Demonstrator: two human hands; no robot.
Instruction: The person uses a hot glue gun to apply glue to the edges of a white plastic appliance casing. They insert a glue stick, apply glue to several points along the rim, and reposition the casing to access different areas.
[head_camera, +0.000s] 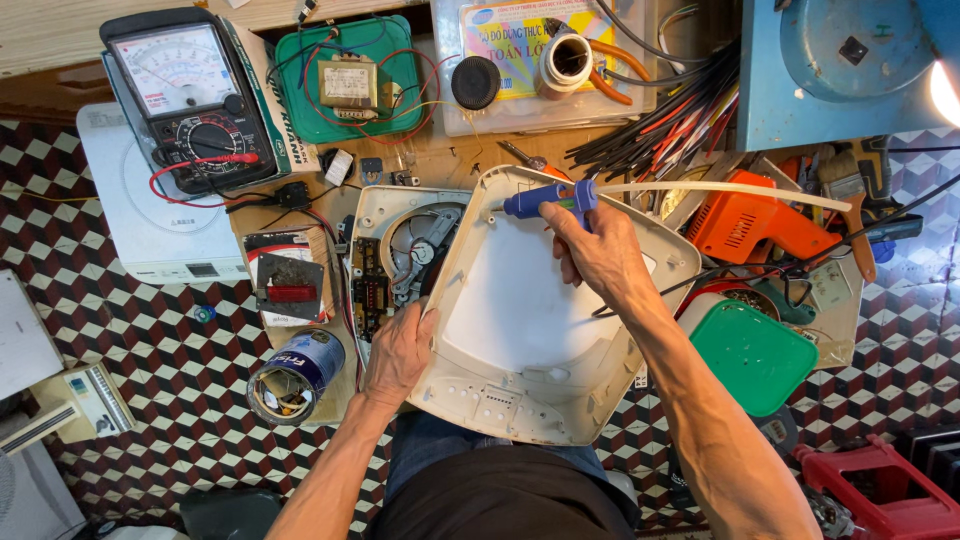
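My right hand (598, 250) grips a blue glue gun (545, 199) with a long white glue stick (720, 189) running out to the right; its tip points left at the top rim of a cream plastic appliance cover (520, 310). The cover lies tilted, inner side up, over the open appliance base (400, 250) with its circuit board and round fan. My left hand (400, 352) presses flat on the cover's left edge, holding it steady.
An analog multimeter (190, 95) with red leads sits at the back left, a green tray with a transformer (348, 80) beside it. A tin can (295, 375) stands at the front left. An orange tool (750, 222), a green lid (752, 355) and a bundle of cables (670, 120) crowd the right.
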